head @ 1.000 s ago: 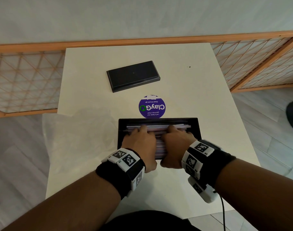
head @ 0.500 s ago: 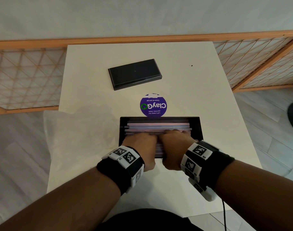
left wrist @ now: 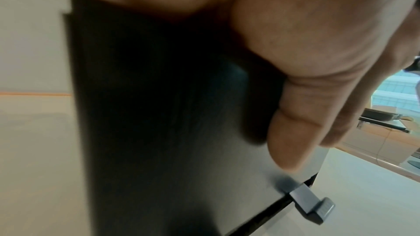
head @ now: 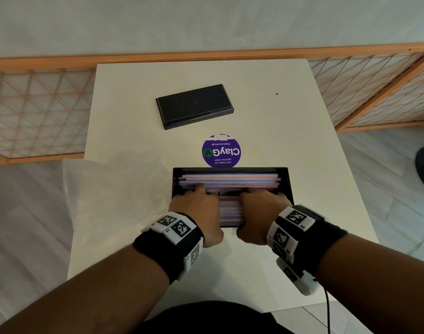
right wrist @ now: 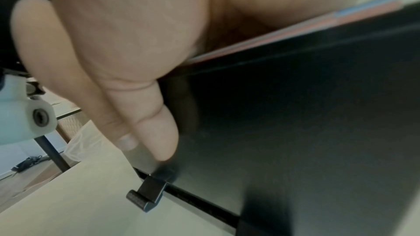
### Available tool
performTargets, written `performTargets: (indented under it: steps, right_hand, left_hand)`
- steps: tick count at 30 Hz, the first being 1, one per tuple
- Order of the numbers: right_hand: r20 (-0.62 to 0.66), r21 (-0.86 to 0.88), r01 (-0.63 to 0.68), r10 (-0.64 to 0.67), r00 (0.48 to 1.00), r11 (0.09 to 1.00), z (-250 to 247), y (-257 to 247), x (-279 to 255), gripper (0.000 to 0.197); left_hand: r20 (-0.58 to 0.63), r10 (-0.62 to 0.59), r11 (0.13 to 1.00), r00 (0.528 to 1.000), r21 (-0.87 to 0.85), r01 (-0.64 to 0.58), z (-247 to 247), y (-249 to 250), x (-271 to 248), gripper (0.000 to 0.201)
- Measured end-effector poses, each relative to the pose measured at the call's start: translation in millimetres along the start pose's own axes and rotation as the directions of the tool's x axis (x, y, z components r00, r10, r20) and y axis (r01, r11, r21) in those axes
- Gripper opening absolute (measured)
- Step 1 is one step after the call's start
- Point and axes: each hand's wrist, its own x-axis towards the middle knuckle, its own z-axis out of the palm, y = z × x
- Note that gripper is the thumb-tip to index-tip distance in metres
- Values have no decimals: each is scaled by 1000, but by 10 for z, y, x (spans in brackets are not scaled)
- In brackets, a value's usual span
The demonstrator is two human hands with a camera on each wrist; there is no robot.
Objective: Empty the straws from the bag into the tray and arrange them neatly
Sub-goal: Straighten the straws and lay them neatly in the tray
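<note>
A black tray sits near the table's front edge, filled with pastel straws lying lengthwise. My left hand and right hand rest on the straws, one toward each end. Their fingers curl down over the straws, and the fingertips are mostly hidden. In the left wrist view my left hand lays its thumb against the tray's near outer wall. My right hand does the same on that wall, with straw ends showing above it. The clear, crumpled bag lies left of the tray.
A flat black lid lies at the back of the white table. A round purple sticker sits just beyond the tray. A small latch juts from the tray's near base. Wooden lattice screens flank the table.
Both hands drew back from the tray's far side toward its near wall, then moved apart sideways. More straws now show beyond the fingers.
</note>
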Motion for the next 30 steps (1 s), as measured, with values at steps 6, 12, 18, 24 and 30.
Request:
performTargets:
  steps: [6,12,18,24,30]
  right_hand:
    - [11,21,0,0,1000,1000,-12,-1,-19,37]
    - [57,1,3,-3,998,1000,-69,6,-10,38]
    - [17,6,5,-5,1000,1000,2,-14,5,39]
    - [68,22,10,-11,998,1000,-23,-14,18,44]
    - [39,-38,41,-40,998,998,-69,-20,-13,45]
  left_hand:
    - [-5,14,1000,1000,-10,-14,-3,-14,13,49]
    - [-51,32,999,998,-37,-33,27,-5,24,50]
    - [-19,39,998,999,-48,-40,28,-25,19,48]
    - [-7,43,998,999,-53,-44,15,-26,23,43]
    - [-56,26,998,998,-64,-29,42,-14,21,56]
